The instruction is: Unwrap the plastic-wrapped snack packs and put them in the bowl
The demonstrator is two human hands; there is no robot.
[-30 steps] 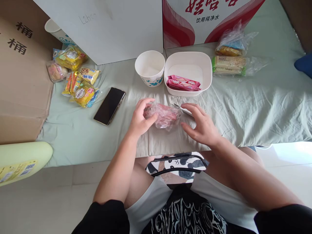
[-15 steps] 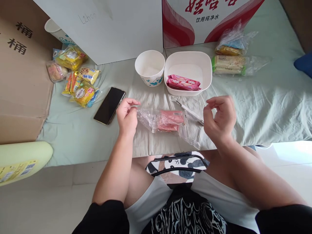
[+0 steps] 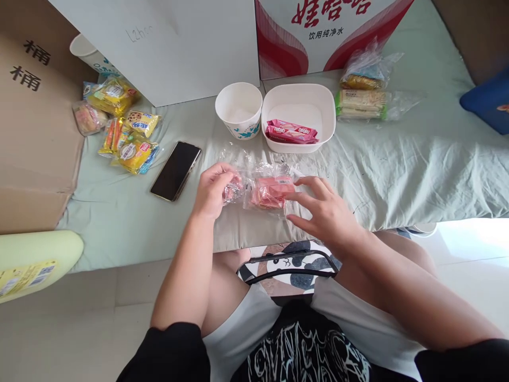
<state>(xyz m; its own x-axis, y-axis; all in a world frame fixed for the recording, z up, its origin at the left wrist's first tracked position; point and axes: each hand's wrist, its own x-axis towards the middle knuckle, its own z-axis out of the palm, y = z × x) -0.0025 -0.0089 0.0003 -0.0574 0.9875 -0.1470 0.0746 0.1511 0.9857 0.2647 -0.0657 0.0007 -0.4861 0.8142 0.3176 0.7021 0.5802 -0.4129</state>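
Observation:
Pink wafer-like packs in a clear plastic bag lie flat on the cloth in front of me. My left hand is closed on the crumpled left end of this plastic bag, where some pink shows through. My right hand is open, fingers spread and curved over the bag's right end, fingertips at the packs' edge; whether they touch is unclear. A slim white pen-like tool lies behind the bag, mostly hidden. Just beyond, a white rectangular bowl holds red wafer packs.
Left of the bowl stands a white paper cup. A phone lies at left, near several wrapped snacks. Bagged sticks lie at right. Boxes line the back, and a pale green container is at lower left.
My left hand has closed on the bag's left end. My right hand has moved left and spread its fingers over the bag's right end, covering most of the white tool. The view has shifted slightly.

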